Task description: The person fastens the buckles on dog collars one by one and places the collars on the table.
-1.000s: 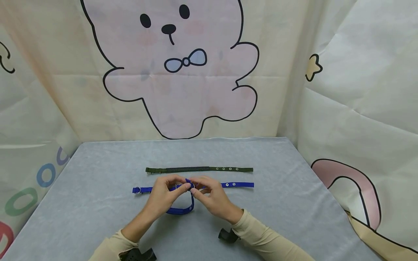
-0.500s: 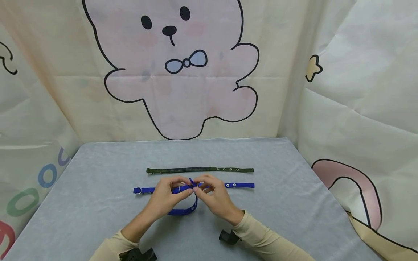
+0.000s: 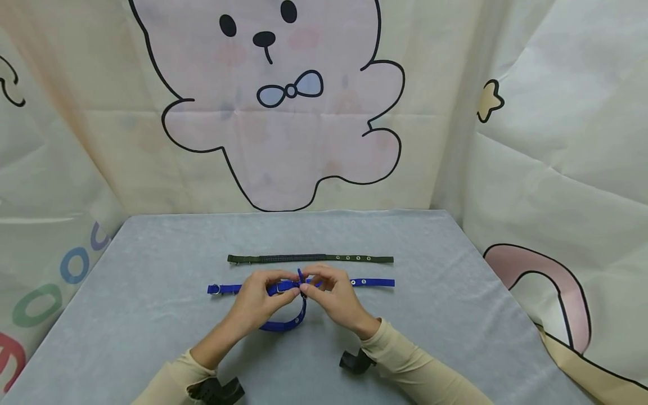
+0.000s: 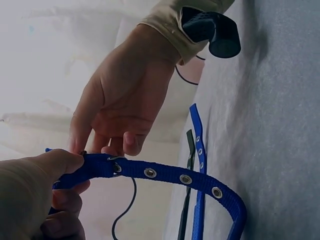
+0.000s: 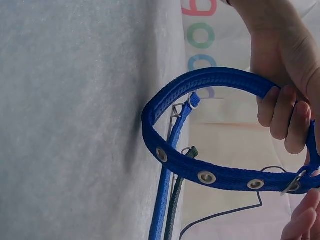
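A blue collar (image 3: 284, 326) with metal eyelets is bent into a loop and hangs between both hands over the table. My left hand (image 3: 258, 298) pinches it near the buckle between thumb and fingers. Thumb and fingertips of my right hand (image 3: 334, 295) pinch it on the other side, where a short strap end stands up. In the right wrist view the metal buckle (image 5: 294, 183) lies across the strap at an eyelet, and the padded inner side of the loop faces the camera. Fingers partly cover the strap end.
Behind the hands a second blue collar (image 3: 377, 283) lies stretched flat across the grey tablecloth (image 3: 167, 253), its middle hidden by the hands. Farther back lies a dark green collar (image 3: 293, 259), parallel to it. Black wrist mounts (image 3: 356, 361) sit low near the sleeves.
The strap end at the fingertips has shifted slightly right and stands more upright. The hanging loop has moved a little right with it. Both hands keep their pinch.
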Demonstrator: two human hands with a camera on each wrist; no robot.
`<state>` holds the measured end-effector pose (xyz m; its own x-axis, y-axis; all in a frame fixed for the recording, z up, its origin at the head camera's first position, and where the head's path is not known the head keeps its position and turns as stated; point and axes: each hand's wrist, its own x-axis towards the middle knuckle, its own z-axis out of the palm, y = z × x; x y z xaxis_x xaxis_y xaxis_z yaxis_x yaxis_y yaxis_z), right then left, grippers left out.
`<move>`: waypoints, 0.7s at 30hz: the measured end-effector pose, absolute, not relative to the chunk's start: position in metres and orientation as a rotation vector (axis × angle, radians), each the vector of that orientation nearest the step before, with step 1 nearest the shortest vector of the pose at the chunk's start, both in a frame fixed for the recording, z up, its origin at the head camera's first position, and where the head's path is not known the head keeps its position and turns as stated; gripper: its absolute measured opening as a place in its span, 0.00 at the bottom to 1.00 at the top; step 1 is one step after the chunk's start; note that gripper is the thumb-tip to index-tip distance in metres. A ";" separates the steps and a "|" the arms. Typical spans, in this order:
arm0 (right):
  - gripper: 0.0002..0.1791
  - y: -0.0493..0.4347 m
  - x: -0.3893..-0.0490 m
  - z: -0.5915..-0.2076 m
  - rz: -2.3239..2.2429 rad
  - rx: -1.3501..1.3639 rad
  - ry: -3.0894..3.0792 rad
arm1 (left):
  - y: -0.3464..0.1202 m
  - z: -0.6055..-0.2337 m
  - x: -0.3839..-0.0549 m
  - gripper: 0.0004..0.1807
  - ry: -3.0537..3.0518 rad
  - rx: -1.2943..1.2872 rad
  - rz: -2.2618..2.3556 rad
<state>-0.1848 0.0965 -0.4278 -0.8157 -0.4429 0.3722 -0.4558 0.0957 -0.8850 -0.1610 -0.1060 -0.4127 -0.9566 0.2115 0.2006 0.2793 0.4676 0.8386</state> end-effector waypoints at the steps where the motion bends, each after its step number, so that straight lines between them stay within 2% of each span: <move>1: 0.13 0.096 -0.185 -0.428 1.860 0.946 -2.322 | -0.106 -0.412 -0.161 0.13 -2.640 -0.433 -1.505; 12: 0.13 0.096 -0.186 -0.426 1.786 0.978 -2.331 | -0.103 -0.409 -0.160 0.10 -2.703 -0.433 -1.338; 21: 0.11 0.098 -0.188 -0.425 1.897 0.933 -2.288 | -0.102 -0.412 -0.159 0.08 -2.767 -0.390 -1.260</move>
